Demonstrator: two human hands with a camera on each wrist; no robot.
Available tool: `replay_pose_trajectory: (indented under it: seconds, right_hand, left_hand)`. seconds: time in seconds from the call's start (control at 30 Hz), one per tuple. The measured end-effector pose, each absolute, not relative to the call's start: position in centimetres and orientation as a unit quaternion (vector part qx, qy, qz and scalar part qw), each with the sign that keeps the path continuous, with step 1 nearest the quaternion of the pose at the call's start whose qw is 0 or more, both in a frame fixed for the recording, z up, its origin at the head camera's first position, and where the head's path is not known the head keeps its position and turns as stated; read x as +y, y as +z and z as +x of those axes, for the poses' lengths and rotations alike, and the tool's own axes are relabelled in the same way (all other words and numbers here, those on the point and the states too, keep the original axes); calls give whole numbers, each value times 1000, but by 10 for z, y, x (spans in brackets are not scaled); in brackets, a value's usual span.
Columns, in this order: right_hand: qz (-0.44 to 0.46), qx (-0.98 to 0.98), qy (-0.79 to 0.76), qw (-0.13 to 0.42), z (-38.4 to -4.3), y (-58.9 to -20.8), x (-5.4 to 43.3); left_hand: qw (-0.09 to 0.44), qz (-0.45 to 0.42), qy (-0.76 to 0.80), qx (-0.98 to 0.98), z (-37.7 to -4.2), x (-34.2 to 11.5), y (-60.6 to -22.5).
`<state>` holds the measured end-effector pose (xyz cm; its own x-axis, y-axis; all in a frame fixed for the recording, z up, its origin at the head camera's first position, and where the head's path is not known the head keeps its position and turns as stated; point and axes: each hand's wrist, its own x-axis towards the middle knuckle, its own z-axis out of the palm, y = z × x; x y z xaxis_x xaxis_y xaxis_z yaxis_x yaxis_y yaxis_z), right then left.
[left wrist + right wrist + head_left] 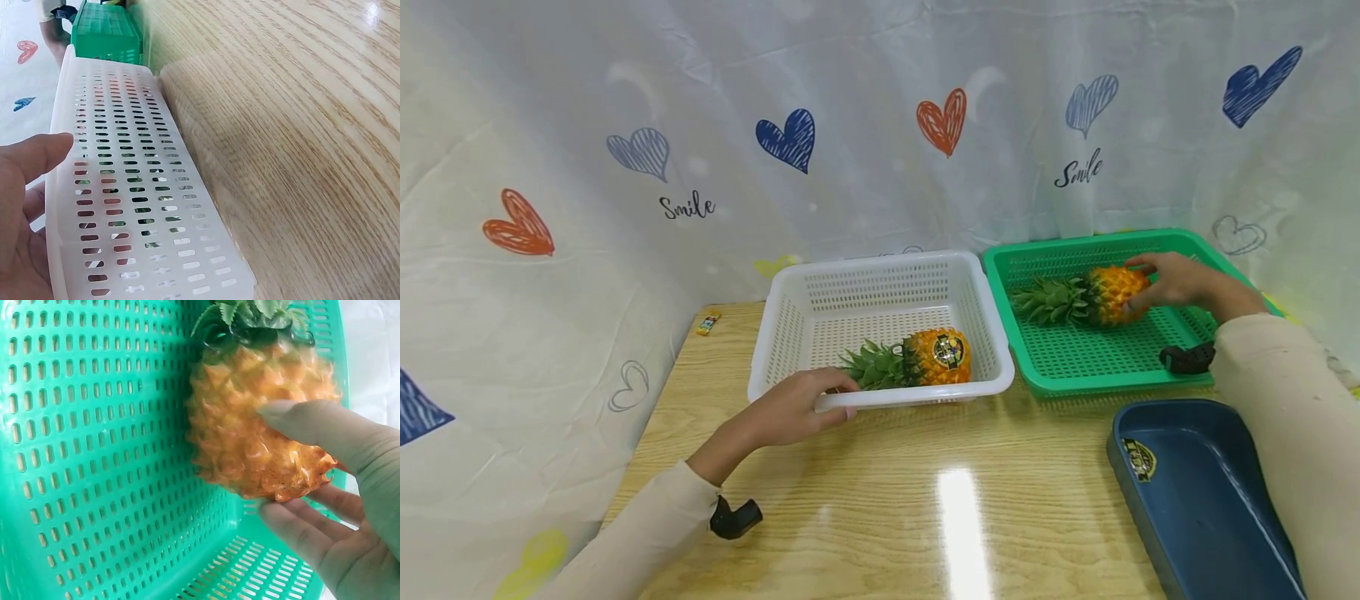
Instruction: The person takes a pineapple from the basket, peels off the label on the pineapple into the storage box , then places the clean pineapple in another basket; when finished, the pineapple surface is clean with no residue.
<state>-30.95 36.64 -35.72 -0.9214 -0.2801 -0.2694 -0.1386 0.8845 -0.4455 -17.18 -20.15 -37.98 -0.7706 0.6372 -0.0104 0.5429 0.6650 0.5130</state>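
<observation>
One pineapple [1114, 297] is being pinched by R hand [1180, 282] — prob. handling light, stiff; grip mid-body — L hand [797, 407] is pinching white bskt rim [917, 394].

Counter [865, 508]: wood-grained, glossy, a bright reflection running toward six o'clock. Taking its far edge as twelve, I note four items resting directly on it. Small yellow-orange packet [707, 323], ten o'clock. White basket [880, 287], perforated, eleven o'clock. Green basket [1075, 358], perforated, between one and two, just beside the white one. Dark blue tray [1195, 492], three o'clock.
</observation>
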Motion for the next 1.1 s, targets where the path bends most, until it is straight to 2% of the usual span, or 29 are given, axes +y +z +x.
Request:
replay_pose_trajectory:
  seconds: [0.37,1.1]
  right_hand:
    - [-107,964,-199,142,-312,-357,367]
    - [-107,956,-221,158,-311,-354,365]
  left_hand:
    - [90,326,248,908,-172,-201,-381]
    - [95,321,248,909,-171,-201,-379]
